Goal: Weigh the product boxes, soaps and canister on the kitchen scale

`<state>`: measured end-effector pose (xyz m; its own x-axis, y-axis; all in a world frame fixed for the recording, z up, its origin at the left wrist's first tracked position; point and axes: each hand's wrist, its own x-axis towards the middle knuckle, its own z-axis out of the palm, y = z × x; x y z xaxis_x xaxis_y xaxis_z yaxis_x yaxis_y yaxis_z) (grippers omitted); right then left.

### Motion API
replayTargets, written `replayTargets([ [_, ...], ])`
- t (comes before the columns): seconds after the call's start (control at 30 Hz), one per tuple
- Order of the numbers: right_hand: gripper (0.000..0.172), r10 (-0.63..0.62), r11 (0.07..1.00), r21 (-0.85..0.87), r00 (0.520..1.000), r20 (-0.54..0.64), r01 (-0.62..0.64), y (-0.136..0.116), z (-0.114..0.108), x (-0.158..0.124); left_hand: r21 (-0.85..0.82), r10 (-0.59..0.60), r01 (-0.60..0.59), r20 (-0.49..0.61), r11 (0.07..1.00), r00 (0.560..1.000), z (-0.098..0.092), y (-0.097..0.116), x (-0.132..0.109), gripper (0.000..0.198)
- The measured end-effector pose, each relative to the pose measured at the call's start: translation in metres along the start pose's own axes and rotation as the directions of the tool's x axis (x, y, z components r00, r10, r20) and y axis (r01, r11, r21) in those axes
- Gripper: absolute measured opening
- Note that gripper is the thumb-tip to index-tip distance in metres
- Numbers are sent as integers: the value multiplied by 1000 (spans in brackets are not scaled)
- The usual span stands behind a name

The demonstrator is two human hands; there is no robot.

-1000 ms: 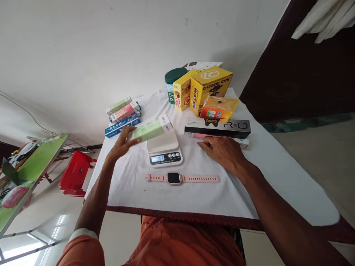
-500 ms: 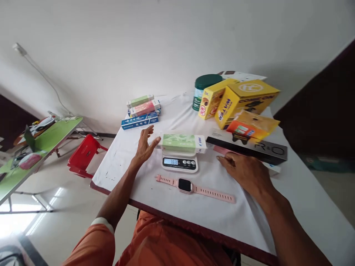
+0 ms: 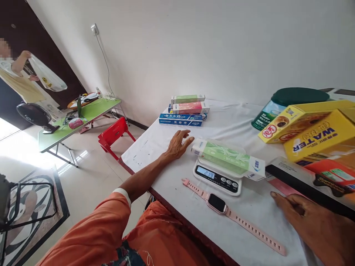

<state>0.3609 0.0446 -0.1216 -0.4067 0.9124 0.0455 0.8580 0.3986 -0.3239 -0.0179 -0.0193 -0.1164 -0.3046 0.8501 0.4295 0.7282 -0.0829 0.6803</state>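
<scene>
A pale green and white carton point(image 3: 227, 157) lies across the kitchen scale point(image 3: 235, 189), whose lit display appears to read 219. My left hand point(image 3: 179, 144) rests on the white cloth just left of the carton, fingers apart and holding nothing. At the lower right, my right hand point(image 3: 316, 221) sits beside a long black and grey box point(image 3: 294, 173), its fingers curled in and nothing visible in them. Part of a pink box point(image 3: 285, 186) shows under the black box. In front of the scale, a pink-strapped smartwatch point(image 3: 217, 203) lies stretched out.
Several toothpaste-style cartons point(image 3: 181, 119) are stacked at the back left. A green-lidded tub point(image 3: 299, 98), yellow boxes point(image 3: 313, 136) and an orange packet point(image 3: 330, 171) crowd the right. A red chair point(image 3: 113, 133) stands near a green table point(image 3: 59, 133); a person point(image 3: 20, 83) holds a plastic bag.
My view has swung left, bringing the person and fan into sight. The scale's display has gone from 363 to about 219. Both hands keep much the same places beside the scale.
</scene>
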Motion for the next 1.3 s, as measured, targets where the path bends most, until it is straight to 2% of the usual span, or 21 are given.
replayTargets([
  [0.1,33,126,990,57,987,102,-133,-6,-4,0,23,72,-73,36,997,997,-2,12,-4,50],
  [0.2,31,120,989,68,985,121,-129,-15,-12,0,79,191,-197,81,977,978,-3,29,-4,67],
  [0.3,34,101,994,38,991,91,-105,-21,-16,0,124,297,-322,187,939,936,-2,44,3,78],
  [0.43,33,59,997,-50,998,25,-58,-26,-15,-4,145,307,-377,360,915,881,-1,54,17,71],
  [0.53,35,116,986,-121,993,6,-114,-35,-17,-8,129,333,-424,434,897,837,-3,55,24,63],
  [0.63,38,168,980,-113,986,26,-164,-44,-23,-8,106,321,-407,453,907,832,-8,56,29,51],
  [0.73,38,183,981,-66,983,35,-180,-47,-30,-8,45,293,-342,421,939,859,-20,64,33,48],
  [0.8,39,184,982,-40,982,40,-182,-47,-34,-8,24,300,-338,402,941,865,-28,79,36,48],
  [0.87,39,187,982,-36,981,52,-186,-47,-36,-9,23,346,-384,384,923,856,-29,101,40,50],
  [0.97,37,176,984,-44,983,59,-174,-46,-37,-10,-13,458,-492,387,870,800,-6,139,51,53],
  [1.07,36,160,987,-37,986,54,-158,-46,-38,-10,-107,561,-576,424,811,711,42,168,63,59],
  [1.13,36,167,986,-24,985,51,-166,-46,-38,-9,-148,586,-593,458,791,668,76,181,71,62],
  [1.23,34,174,985,-9,984,45,-173,-45,-37,-9,-116,561,-596,516,795,647,109,189,79,65],
  [1.3,34,174,985,-8,983,50,-174,-45,-36,-9,-60,527,-598,549,799,649,115,190,80,69],
])
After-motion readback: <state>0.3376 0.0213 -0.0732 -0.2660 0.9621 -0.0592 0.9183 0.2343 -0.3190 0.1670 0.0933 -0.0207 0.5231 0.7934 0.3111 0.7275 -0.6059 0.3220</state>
